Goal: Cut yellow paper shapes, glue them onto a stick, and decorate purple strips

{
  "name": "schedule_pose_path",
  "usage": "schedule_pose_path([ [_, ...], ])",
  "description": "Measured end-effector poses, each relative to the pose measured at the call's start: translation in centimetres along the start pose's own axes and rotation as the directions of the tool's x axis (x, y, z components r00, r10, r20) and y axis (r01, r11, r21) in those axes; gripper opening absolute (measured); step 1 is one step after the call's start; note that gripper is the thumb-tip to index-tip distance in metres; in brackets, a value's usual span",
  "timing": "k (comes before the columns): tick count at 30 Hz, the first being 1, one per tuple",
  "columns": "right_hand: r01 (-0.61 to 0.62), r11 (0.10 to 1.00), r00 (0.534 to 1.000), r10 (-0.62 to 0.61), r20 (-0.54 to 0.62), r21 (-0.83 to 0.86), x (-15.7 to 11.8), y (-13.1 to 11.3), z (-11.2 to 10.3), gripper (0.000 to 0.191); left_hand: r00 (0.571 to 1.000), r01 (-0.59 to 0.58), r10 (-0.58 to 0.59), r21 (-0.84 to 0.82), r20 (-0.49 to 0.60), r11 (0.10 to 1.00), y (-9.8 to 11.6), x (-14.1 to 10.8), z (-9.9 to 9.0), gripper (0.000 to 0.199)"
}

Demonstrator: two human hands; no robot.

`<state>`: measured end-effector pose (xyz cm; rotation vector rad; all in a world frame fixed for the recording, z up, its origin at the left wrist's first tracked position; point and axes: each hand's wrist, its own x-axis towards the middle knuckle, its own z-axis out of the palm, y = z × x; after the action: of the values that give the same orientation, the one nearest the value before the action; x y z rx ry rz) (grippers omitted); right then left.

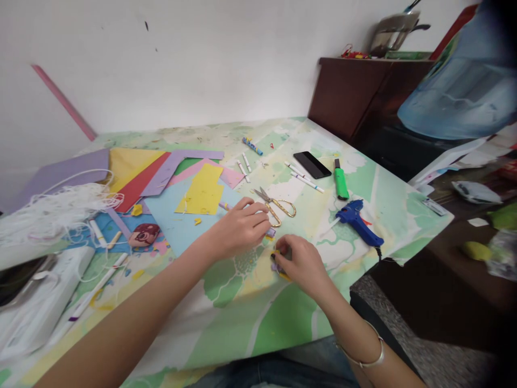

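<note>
My left hand [246,223] is closed over a slim purple tube [271,232]. One end shows past my fingertips with a bit of yellow on it, and the other end shows behind the hand. Lower right of it, my right hand [301,261] pinches a small purple and yellow piece [278,266] with a dark spot, close to the tablecloth; its exact shape is partly hidden by the fingers. Gold-handled scissors [274,205] lie spread just beyond my hands. A yellow sheet [201,191] rests on light blue paper [165,215] to the left.
To the right lie a blue glue gun [361,222], a green box cutter [340,180] and a black phone [312,164]. Farther back is a blue tube with yellow bands [252,146]. White cord [60,207] and a power strip [48,307] sit at left.
</note>
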<state>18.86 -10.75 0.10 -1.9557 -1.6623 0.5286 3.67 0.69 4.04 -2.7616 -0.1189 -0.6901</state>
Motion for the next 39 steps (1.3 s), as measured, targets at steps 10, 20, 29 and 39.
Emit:
schedule_pose_path([
  [10, 0.111, 0.991, 0.994, -0.109, -0.024, 0.073, -0.4, 0.4, -0.2, 0.008, 0.998, -0.038, 0.040, 0.030, -0.055, 0.999, 0.9, -0.6, -1.4, 0.006],
  [20, 0.177, 0.977, 0.984, -0.173, -0.049, 0.116, -1.2, 0.1, -0.6, 0.010, 0.997, -0.054, 0.057, 0.061, -0.044, 0.997, 1.5, -1.0, -2.4, 0.009],
  [29, 0.351, 0.919, 0.936, -0.343, -0.076, 0.177, -3.1, 0.3, -0.6, 0.010, 0.990, -0.073, 0.078, 0.044, -0.116, 0.996, 2.2, -1.8, -2.9, 0.006],
  [39, 0.386, 0.912, 0.919, -0.367, -0.141, 0.142, -5.7, -0.9, -3.5, 0.010, 0.967, -0.123, 0.119, -0.003, -0.226, 0.992, 2.6, -1.0, -4.2, 0.005],
])
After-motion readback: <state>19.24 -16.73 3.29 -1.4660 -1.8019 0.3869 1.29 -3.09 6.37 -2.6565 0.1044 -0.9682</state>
